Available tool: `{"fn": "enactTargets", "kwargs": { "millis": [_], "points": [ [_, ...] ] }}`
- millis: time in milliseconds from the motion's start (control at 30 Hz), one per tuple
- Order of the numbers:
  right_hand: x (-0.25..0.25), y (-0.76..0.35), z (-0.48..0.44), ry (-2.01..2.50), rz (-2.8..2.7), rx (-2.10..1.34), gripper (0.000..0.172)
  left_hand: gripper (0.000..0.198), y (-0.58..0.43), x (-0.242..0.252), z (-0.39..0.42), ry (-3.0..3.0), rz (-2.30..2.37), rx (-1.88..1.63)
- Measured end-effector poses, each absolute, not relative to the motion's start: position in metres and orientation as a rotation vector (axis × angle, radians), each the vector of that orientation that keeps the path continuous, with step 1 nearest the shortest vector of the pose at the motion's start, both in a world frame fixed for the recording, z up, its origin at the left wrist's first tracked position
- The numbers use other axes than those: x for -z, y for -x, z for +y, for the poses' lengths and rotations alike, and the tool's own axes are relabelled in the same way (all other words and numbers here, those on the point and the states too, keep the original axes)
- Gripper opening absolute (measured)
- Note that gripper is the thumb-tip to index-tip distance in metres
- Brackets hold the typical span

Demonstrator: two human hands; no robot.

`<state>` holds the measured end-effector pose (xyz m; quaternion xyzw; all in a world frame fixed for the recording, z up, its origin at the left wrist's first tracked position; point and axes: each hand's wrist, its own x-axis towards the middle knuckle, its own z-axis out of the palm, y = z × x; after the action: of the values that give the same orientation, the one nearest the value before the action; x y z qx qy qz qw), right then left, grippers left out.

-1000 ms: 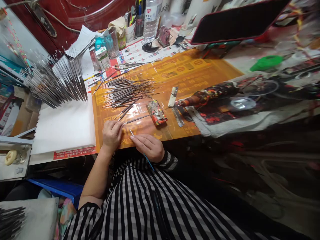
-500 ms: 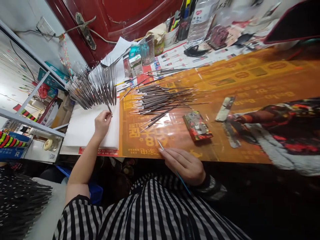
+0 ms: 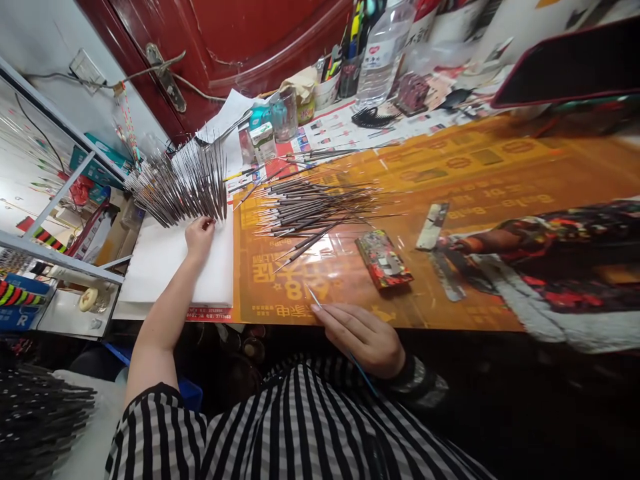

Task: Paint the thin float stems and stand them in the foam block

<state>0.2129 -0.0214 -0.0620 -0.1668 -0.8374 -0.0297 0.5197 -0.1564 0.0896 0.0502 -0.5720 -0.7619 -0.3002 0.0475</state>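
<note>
Because the white block (image 3: 155, 259) left of the orange sheet (image 3: 350, 287) appears soft enough to pierce, it seems to serve as a rack, holding the standing sticks (image 3: 177, 190) more or less upright along its far part. Loose sticks (image 3: 310, 203) lie flat on that sheet, right of the block, bundled roughly parallel, presumably to stay within reach of both hands. A paint-stained pad (image 3: 384, 259) rests near the right hand (image 3: 365, 340), probably to shorten that hand's reach. The right hand is closed in a pen-type grip on a blue-handled tool (image 3: 363, 375), back of the hand upward, pale tip directed far and left. The left arm (image 3: 164, 307) extends forward over the block; the left hand (image 3: 199, 237) has curled fingers at the near side of the standing sticks. Whether it grips a stick, I cannot tell from here.
</note>
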Motion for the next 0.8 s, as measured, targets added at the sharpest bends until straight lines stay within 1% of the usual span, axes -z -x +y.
{"fn": "enactTargets", "kwargs": {
  "millis": [267,433,600,700,800],
  "points": [
    [0.066,-0.212,-0.023,0.439,-1.995,0.054,0.061,0.02,0.156,-0.048,0.092,1.712,-2.417,0.753],
    [0.064,-0.211,-0.021,0.446,-1.989,0.069,0.063,0.02,0.151,-0.065,0.088,1.704,-2.411,0.717],
    [0.064,-0.211,-0.021,0.457,-1.978,0.045,0.06,0.017,0.118,-0.084,0.049,1.79,-2.319,0.441],
    [0.064,-0.21,-0.022,0.48,-1.962,-0.01,0.056,0.017,0.072,-0.072,0.018,2.077,-2.169,0.383],
    [0.061,-0.212,-0.022,0.468,-1.925,-0.096,0.058,0.014,0.024,-0.044,0.003,2.318,-2.061,0.347]
  ]
}}
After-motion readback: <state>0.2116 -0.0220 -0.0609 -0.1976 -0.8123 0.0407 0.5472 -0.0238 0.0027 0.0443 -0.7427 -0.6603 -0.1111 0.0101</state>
